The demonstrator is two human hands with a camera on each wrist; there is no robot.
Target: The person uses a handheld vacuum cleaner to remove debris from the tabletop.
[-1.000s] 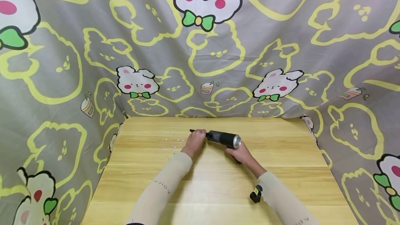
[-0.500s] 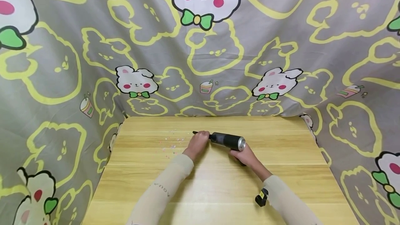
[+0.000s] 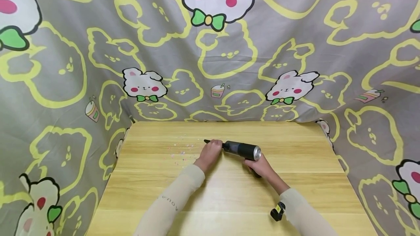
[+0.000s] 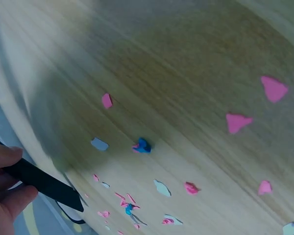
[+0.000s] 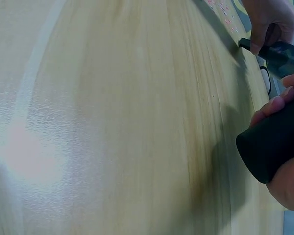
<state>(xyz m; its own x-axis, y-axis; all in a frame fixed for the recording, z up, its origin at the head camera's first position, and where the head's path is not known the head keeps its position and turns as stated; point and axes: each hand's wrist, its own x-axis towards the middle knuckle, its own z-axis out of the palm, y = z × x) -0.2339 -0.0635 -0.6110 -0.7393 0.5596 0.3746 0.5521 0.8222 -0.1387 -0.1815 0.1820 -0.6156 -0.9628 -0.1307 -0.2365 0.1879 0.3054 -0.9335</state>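
Note:
A black handheld vacuum cleaner (image 3: 241,150) with a clear section and a silver end cap is held above the table. My right hand (image 3: 259,164) grips its handle (image 5: 272,142), fingers wrapped round it in the right wrist view. The left hand (image 3: 210,152) pinches the flat black nozzle (image 4: 49,185) at the front, thumb on one side and fingers on the other. The nozzle tip points left, close to small scraps (image 3: 182,153) scattered on the wood. Up close in the left wrist view, these are pink scraps (image 4: 238,122), pale blue bits and a crumpled dark blue piece (image 4: 143,145).
The wooden table (image 3: 226,199) reaches back to a grey curtain (image 3: 229,57) with yellow outlines and white rabbits, which also hangs on both sides. A black wrist device (image 3: 277,212) sits on the right sleeve.
Both hands and the vacuum cleaner have shifted right and slightly nearer to me, drawing the nozzle tip away from the scraps. Both grips stay as they were.

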